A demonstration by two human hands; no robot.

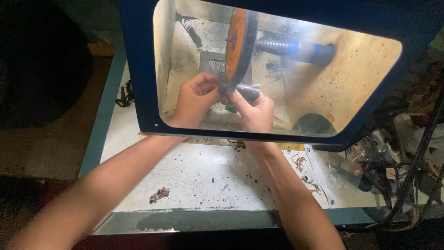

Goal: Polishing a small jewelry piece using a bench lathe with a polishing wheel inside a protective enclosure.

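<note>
- A small dark workpiece is pinched between both hands and touches the lower rim of the orange grinding wheel, inside the machine, seen through its clear window. Its exact shape is too blurred to tell.
- The left hand is closed around the left end of the piece, fingers curled, thumb on top.
- The right hand grips the right end, fingertips pressed close to the wheel.
- The wheel stands upright and edge-on, mounted on a threaded shaft that runs off to the right.
- Behind the hands lies a small metal grate on the dusty floor of the housing.
- The blue frame of the guard surrounds the window, and both forearms pass under its lower edge.
- The white worktable is speckled with dark grit; a clump of reddish shavings sits near its front edge, and more lie toward the right edge.
- Tangled cables hang beyond the table's right side.
</note>
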